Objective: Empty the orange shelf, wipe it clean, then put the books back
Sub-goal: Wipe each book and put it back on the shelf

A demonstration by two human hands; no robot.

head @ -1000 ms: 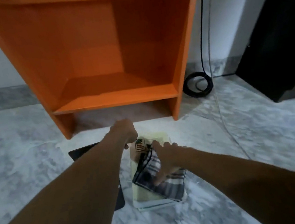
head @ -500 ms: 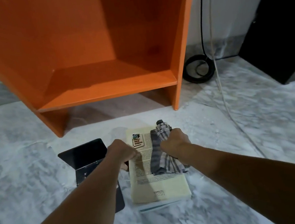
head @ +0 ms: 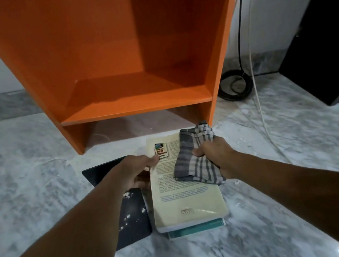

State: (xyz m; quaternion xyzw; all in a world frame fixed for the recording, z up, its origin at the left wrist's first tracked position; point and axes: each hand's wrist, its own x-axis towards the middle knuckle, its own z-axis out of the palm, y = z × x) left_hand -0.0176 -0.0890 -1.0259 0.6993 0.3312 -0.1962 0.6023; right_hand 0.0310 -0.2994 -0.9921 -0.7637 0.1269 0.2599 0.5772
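Note:
The orange shelf [head: 135,102] stands on the marble floor with nothing on its lowest board. In front of it a cream-covered book [head: 183,199] lies face down on top of a teal book [head: 197,227]. My left hand [head: 136,170] grips the cream book's left edge, thumb on the cover. My right hand [head: 214,154] is closed on a grey checked cloth [head: 196,163] that rests on the book's right half. A black book [head: 132,218] with white specks lies to the left, partly under my left arm.
A coiled black cable [head: 234,85] and a white cord [head: 260,100] lie right of the shelf by the wall. A black cabinet [head: 325,45] stands at the far right. Grey marble floor [head: 31,177] stretches left and right of the books.
My right hand has bunched the cloth and drawn it toward the book's right side. My left hand has shifted from above the book to gripping its left edge. The view has moved closer.

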